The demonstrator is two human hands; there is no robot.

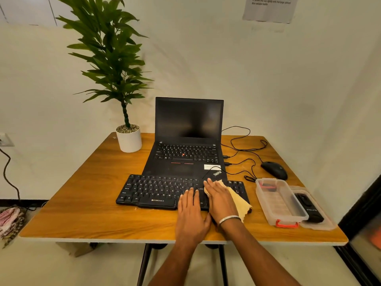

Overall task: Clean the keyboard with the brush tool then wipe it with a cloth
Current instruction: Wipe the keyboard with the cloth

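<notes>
Head view: the black keyboard (pixel 181 191) lies on the wooden surface (pixel 92 203) in front of a laptop (pixel 186 141). The right hand (pixel 221 200), fingers straight, presses a tan cloth (pixel 241 205) onto the keys; the left hand (pixel 191 215) rests flat, released, beside it.

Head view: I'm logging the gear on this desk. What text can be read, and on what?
"ZEBRONICS": front edge of the keyboard.
"ThinkPad": palm rest corner of the laptop.
Key legends on both: partly legible single letters.
Wall notice: too blurred.
White sticker on the laptop: unreadable.
Black device marking: unreadable.
</notes>
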